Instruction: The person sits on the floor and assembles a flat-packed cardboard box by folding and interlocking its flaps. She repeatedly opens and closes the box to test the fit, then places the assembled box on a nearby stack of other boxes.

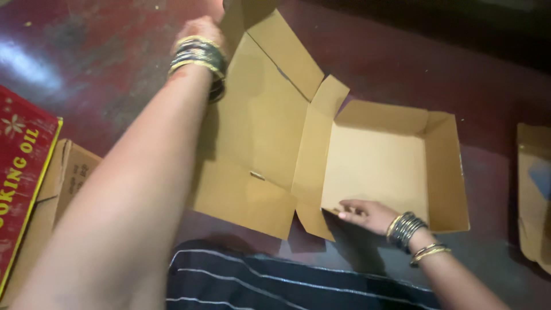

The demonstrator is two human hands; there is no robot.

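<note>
Cardboard box [376, 163], plain brown and half folded up, sits on the dark reddish floor [103, 63] right in front of the person, its tray part already standing with three walls up and its big lid panel [261, 115] lying open to the left. Both arms are spread wide, and that looks to be why the sheet stays flat enough to work on.

Her left hand [198, 28], above a stack of dark and gold bangles [198, 57], reaches to the far top edge of the lid panel, seemingly to hold it there; the fingers run out of the picture, so I cannot tell how far they are curled or whether they actually grip. Her right hand [364, 213], also wearing bangles, lies nearly flat and open on the near edge of the tray, fingertips pointing at the small corner flap [313, 221], pressing rather than clutching anything.

A red printed carton [17, 172] leans on another brown box [69, 178] at the left, and a further piece of brown cardboard [531, 189] lies at the right edge. Dark striped cloth [247, 281] shows across her lap.
</note>
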